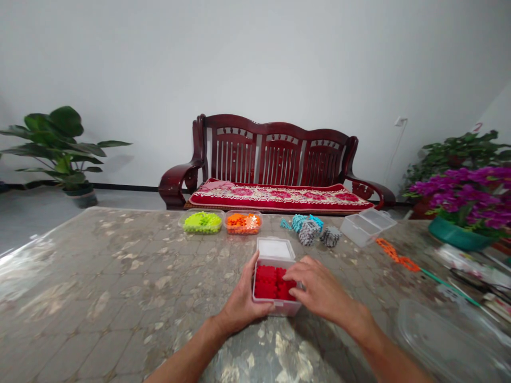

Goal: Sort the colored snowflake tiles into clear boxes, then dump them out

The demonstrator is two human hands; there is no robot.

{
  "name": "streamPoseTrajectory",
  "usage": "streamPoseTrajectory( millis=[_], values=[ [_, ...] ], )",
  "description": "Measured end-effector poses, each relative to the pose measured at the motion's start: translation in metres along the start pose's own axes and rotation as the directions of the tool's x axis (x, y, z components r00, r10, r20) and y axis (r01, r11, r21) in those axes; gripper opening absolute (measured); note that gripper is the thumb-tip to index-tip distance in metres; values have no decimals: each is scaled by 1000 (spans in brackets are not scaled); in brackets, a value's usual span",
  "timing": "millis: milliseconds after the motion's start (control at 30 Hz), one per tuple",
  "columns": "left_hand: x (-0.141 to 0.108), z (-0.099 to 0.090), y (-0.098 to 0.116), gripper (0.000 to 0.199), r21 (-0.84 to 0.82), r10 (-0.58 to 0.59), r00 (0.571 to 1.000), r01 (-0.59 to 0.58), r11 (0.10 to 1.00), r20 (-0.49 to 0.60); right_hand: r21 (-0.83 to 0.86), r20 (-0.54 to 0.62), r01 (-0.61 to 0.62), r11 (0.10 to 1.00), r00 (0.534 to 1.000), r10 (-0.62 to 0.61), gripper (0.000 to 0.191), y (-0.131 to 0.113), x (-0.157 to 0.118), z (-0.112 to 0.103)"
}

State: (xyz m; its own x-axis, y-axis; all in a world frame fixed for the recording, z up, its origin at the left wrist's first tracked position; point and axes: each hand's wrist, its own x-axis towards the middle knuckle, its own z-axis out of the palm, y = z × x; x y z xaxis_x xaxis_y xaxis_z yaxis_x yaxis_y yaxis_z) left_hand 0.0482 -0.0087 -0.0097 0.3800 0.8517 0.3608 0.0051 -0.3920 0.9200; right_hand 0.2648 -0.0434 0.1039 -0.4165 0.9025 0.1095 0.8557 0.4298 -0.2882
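Note:
A clear plastic box (281, 307) with its lid (275, 249) tipped back stands on the patterned table near my body. Red toothed pieces (268, 282) fill it in stacks. My left hand (244, 300) wraps round the box's left side, thumb along the front wall. Over the box's right side, my right hand (313, 284) has its fingers bent and apart, with the fingertips at the red pieces; no piece shows lifted between them.
Tubs of lime pieces (202, 222) and orange pieces (243, 223) stand at the table's far edge. Right of them are blue and grey clusters (308, 232), an empty clear box (367, 227), an orange chain (395, 255), a flower pot (459, 234) and a clear lid (443, 340).

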Motion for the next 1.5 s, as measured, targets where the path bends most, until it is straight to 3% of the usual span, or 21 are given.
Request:
streamPoseTrajectory(
  millis=[200, 300, 400, 500, 567, 667, 733, 900, 1133, 1233, 1333, 1500],
  values=[
    [-1, 0, 1, 118, -7, -10, 1000, 10, 1000, 5, 2, -85, -42, 999, 996, 42, 20, -3, 2, 8],
    [-1, 1, 2, 120, -88, -18, 1000, 20, 996, 20, 92, -153, -45, 995, 986, 59, 20, 1, 3, 10],
    [2, 0, 5, 125, -251, -30, 998, 41, 967, 47, 320, -304, -144, 936, 921, 246, 25, 18, 3, 20],
    [7, -6, 5, 130, -351, -52, 998, 58, 935, 26, 631, -310, -207, 748, 816, 488, 38, 39, 3, 43],
    [12, -12, 3, 127, -373, -95, 995, 86, 924, -7, 801, -231, -181, 571, 786, 573, 49, 46, 1, 61],
    [16, -21, 0, 114, -390, -164, 986, 148, 909, -8, 928, -135, -80, 364, 838, 529, 60, 42, -3, 81],
    [15, -24, 0, 102, -356, -166, 986, 159, 921, 10, 952, -128, -16, 304, 887, 445, 65, 34, -6, 88],
    [11, -19, 2, 82, -196, -143, 989, 133, 972, -40, 952, -166, 56, 302, 922, 350, 76, 29, -8, 98],
    [10, -16, -1, 62, -27, -149, 979, 146, 989, -140, 954, -211, 104, 280, 897, 388, 60, 40, -3, 108],
    [8, -16, -5, 61, 182, -4, 977, 44, 982, -215, 931, -239, 76, 357, 866, 439, 57, 44, -1, 111],
    [5, -19, -7, 45, 429, 185, 962, -85, 899, -198, 899, -275, 28, 438, 813, 514, 56, 51, 1, 116],
    [4, -22, -4, 11, 604, 272, 952, -135, 785, -142, 881, -312, -17, 473, 732, 606, 49, 59, 5, 125]
  ],
)
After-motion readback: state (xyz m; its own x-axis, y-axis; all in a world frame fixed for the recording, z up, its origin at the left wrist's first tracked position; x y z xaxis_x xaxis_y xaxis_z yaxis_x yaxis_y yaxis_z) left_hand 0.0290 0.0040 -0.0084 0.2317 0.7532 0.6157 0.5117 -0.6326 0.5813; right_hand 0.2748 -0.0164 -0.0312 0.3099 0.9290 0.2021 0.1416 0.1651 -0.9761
